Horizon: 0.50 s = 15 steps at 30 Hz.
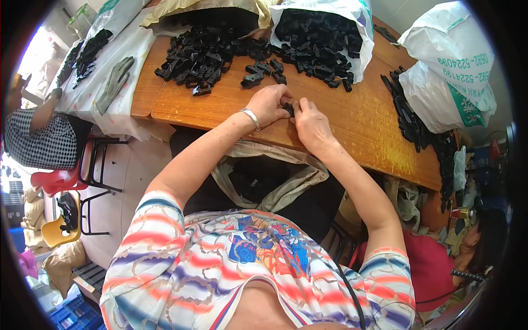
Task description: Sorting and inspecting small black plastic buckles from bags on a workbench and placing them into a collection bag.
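At the near edge of the wooden table (231,102), my left hand (268,104) and my right hand (312,124) come together with bent fingers. Between their fingertips sits a small black plastic part (289,110), gripped from both sides. Just beyond my hands lie a few loose black parts (254,77). A larger heap of black parts (195,58) spreads out farther to the left. Below the table edge, an open sack (234,184) on my lap holds dark pieces that are hard to make out.
A white sack (360,41) and a tan sack (258,14) spill black parts across the far side. Long black strips (407,118) and a full white bag (440,104) stand right. Left, a person (41,135) works beside a glove (113,82); another person (434,269) sits right.
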Motion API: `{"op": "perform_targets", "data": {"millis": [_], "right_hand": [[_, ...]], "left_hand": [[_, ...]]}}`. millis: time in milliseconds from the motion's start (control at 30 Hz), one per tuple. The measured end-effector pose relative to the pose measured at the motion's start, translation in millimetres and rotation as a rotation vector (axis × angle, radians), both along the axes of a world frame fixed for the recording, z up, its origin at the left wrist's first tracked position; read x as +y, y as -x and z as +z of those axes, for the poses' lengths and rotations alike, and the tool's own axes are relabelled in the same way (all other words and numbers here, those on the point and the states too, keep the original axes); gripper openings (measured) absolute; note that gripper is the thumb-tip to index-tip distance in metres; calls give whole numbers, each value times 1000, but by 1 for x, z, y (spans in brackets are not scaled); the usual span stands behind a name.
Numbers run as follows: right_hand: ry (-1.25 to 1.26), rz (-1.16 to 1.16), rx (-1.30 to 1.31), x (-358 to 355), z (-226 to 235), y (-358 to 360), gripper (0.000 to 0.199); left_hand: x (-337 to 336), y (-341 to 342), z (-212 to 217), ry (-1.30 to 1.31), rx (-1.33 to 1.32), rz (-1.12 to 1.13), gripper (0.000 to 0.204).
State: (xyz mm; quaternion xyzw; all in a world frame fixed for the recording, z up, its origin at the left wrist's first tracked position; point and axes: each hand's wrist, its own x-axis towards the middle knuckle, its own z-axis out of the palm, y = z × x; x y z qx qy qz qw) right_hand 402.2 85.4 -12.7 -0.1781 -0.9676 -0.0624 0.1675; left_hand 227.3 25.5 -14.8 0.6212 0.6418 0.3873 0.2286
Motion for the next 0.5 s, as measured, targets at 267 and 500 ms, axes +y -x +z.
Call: {"op": "perform_targets", "data": {"millis": [267,500], "right_hand": [[256,-38,98,-31,9,-21,29],[522,219,88,-97,-26,-32,30]], "left_hand": [[-23,14,9,-282,142,33,36],[-15,54,-1,-269,629,317,16]]}}
